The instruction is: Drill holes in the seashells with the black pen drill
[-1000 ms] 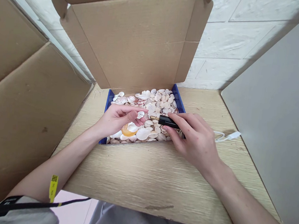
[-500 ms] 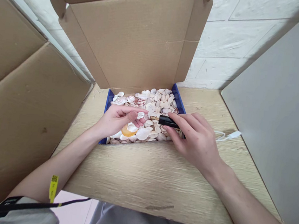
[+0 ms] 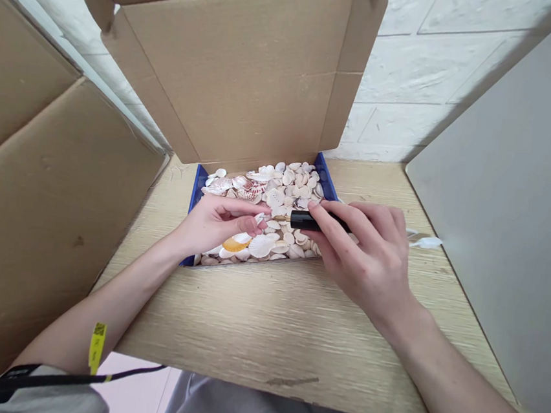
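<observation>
Between the thumb and fingers of my left hand (image 3: pixel 225 222) is a small white seashell (image 3: pixel 259 218), partly covered by the fingertips. My right hand (image 3: pixel 364 247) is closed around a black mini drill (image 3: pixel 306 220) with a brass-coloured chuck (image 3: pixel 281 218). The drill points left, its tip at or very near the shell; whether they touch I cannot tell. Both hands are above an open cardboard box with blue sides (image 3: pixel 327 176). Many loose shells (image 3: pixel 262 245) fill it, mostly white, some reddish-striped, and one orange shell (image 3: pixel 235 245) lies below my left hand.
The box's brown lid (image 3: pixel 234 79) stands raised against the white brick wall (image 3: pixel 415 70). A white cable plug (image 3: pixel 426 242) lies right of my right hand on the wooden tabletop (image 3: pixel 245 320). Large cardboard (image 3: pixel 62 199) flanks the left, a grey panel (image 3: pixel 511 190) the right.
The shell in my left hand has turned more edge-on, and the fingers cover more of it. The drill has shifted slightly left with my right hand. The view has moved a little.
</observation>
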The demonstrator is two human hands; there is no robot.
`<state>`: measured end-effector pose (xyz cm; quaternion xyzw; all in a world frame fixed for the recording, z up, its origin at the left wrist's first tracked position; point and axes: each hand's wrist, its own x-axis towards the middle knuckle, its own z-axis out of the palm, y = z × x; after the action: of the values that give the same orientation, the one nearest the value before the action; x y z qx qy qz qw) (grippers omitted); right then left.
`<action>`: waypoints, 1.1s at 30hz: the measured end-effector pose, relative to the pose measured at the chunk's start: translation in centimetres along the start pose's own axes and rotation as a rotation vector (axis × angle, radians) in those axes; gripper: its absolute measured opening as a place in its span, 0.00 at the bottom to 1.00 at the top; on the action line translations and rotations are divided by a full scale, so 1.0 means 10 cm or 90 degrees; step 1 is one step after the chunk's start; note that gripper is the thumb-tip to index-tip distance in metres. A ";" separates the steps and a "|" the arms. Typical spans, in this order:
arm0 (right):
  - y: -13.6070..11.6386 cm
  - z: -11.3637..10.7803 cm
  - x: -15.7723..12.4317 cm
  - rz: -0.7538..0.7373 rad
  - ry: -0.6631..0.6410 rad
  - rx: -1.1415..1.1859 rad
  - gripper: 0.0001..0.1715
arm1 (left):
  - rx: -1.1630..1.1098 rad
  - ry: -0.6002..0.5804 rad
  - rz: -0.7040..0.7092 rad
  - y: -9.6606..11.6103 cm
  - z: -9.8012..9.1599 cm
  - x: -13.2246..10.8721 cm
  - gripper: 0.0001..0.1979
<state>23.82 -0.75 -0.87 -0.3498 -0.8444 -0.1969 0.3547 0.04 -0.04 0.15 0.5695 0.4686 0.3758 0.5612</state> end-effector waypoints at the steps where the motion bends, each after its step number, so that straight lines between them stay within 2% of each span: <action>1: 0.01 0.00 0.00 -0.007 0.012 -0.006 0.20 | 0.003 0.000 -0.007 0.00 0.00 0.00 0.10; 6: 0.07 0.04 -0.01 -0.019 0.038 0.012 0.20 | 0.019 -0.010 -0.017 0.00 0.00 -0.01 0.11; 13: 0.05 0.11 -0.04 0.079 -0.106 0.083 0.16 | -0.026 0.019 0.033 -0.03 0.00 0.00 0.11; 17: 0.04 0.10 -0.05 0.072 -0.112 0.079 0.17 | -0.030 0.030 0.058 -0.02 0.02 0.00 0.10; 20: 0.07 0.09 -0.04 0.040 -0.118 0.065 0.23 | -0.016 0.042 0.048 -0.01 0.03 0.01 0.09; 23: 0.10 0.07 -0.03 -0.001 -0.108 0.048 0.26 | -0.001 0.057 0.034 0.00 0.03 0.01 0.09; 26: 0.11 0.04 -0.02 -0.020 -0.084 0.026 0.18 | -0.001 0.057 0.018 0.00 0.03 0.01 0.09; 28: 0.10 0.02 -0.02 -0.034 -0.041 0.016 0.15 | -0.005 0.039 0.003 0.00 0.03 0.01 0.10; 33: 0.07 0.01 -0.03 -0.050 0.064 0.022 0.19 | 0.010 -0.019 -0.002 0.00 0.01 0.00 0.10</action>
<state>24.46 -0.30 -1.13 -0.3001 -0.8420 -0.2131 0.3944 0.10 -0.02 0.12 0.5785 0.4643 0.3626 0.5641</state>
